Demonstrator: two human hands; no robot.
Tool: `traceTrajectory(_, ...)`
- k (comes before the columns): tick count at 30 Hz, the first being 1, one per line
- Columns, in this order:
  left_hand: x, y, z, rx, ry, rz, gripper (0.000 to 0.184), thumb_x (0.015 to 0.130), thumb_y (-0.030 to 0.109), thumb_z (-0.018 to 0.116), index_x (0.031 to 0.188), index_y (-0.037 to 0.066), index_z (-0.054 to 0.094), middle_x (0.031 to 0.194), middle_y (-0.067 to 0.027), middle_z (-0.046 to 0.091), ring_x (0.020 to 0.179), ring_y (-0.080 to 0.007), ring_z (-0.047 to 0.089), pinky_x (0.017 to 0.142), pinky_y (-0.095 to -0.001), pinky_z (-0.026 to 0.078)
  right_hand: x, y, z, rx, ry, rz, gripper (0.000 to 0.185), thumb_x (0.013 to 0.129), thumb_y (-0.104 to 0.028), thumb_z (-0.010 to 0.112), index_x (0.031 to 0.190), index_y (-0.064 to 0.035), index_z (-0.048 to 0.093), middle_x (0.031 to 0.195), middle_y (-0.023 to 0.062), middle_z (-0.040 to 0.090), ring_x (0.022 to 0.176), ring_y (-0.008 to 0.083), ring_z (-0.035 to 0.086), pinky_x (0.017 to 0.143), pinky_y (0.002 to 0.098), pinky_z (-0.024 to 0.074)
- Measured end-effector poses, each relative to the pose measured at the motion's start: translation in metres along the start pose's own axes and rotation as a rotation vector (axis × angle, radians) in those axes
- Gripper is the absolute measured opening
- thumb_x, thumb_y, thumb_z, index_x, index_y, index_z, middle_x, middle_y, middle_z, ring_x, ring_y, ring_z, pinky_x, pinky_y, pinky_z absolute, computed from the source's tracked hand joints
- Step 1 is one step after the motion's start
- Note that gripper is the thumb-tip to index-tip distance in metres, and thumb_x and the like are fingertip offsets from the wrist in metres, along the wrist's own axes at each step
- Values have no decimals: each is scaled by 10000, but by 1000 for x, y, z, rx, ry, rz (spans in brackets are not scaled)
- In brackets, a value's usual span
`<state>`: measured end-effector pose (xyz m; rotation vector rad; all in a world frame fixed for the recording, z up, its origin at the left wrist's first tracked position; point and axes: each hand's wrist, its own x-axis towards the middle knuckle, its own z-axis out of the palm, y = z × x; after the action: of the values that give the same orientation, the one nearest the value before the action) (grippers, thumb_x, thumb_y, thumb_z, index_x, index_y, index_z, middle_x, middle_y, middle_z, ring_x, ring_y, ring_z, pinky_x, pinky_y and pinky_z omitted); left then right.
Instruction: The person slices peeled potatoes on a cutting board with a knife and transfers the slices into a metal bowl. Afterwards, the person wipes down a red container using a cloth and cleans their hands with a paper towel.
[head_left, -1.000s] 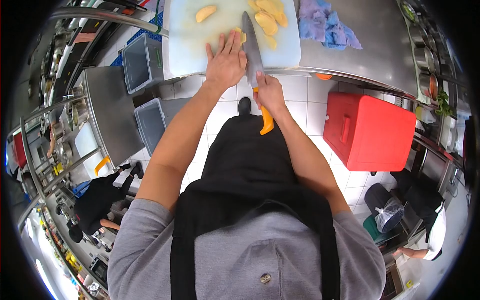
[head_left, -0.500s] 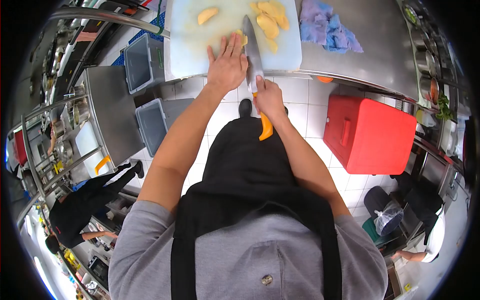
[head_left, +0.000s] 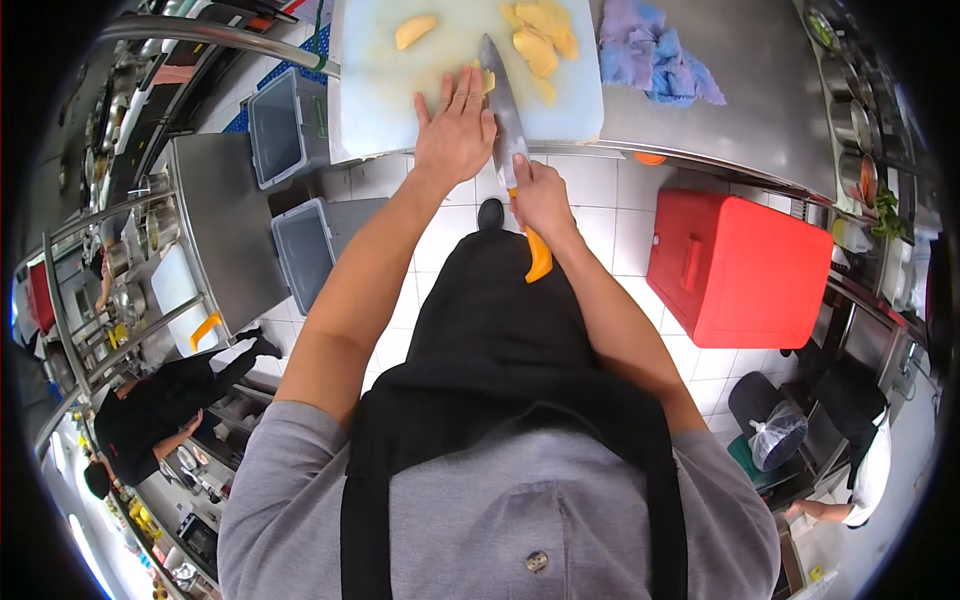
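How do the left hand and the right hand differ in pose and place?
The left hand is flat, its fingers extended; the right hand is curled around the knife. The left hand's fingers lie over the cutting board, by a yellow piece; the right hand is off the board's near edge. Both are bare.

The person beside me wears one camera on the head, facing forward and steeply down: grey shirt very near, left hand and right hand farther off, outer rim bent, perhaps too blurred to read
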<state>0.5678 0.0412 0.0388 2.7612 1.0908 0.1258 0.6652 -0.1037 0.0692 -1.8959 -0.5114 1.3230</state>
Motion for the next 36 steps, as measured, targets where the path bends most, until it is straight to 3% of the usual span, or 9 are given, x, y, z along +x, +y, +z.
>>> traceTrajectory(17, 0, -3, 0, -4, -9, -1, 650, 1078, 372, 293, 1636, 48, 210, 1705, -120, 233, 1567, -316, 234, 1226, -671, 130, 5, -5, -7, -31, -36, 27, 555, 1109, -391, 413, 842, 55, 607, 589, 125, 599, 438, 232, 594, 466, 389, 506)
traceTrajectory(29, -2, 1, -10, -17, -56, -29, 668, 1064, 380, 299, 1629, 33, 222, 1712, -111, 212, 1577, -292, 208, 1232, -672, 129, 18, -12, -1, -4, -69, -67, 577, 1106, -388, 413, 832, 78, 615, 596, 172, 606, 421, 268, 590, 476, 401, 523)
traceTrajectory(32, 0, 1, -16, -47, -104, -51, 669, 1071, 384, 281, 1634, 31, 203, 1713, -116, 203, 1580, -314, 187, 1239, -660, 120, 15, -16, -2, -110, -41, -56, 537, 1102, -355, 399, 892, 85, 624, 665, 226, 659, 547, 347, 679, 574, 463, 561)
traceTrajectory(34, -3, 3, -21, -272, -58, -79, 654, 1081, 364, 288, 1634, 27, 200, 1705, -132, 225, 1580, -352, 163, 1245, -644, 91, 7, -20, -1, -518, 161, -301, 426, 1085, -275, 396, 1013, 83, 616, 820, 289, 710, 771, 422, 736, 728, 532, 570)
traceTrajectory(36, -7, 2, -16, -350, -17, -63, 645, 1084, 349, 298, 1633, 25, 202, 1697, -143, 242, 1579, -367, 155, 1251, -625, 72, -8, -36, -3, -579, 114, -258, 357, 1059, -224, 414, 1067, 85, 594, 891, 315, 710, 860, 447, 728, 791, 550, 559)
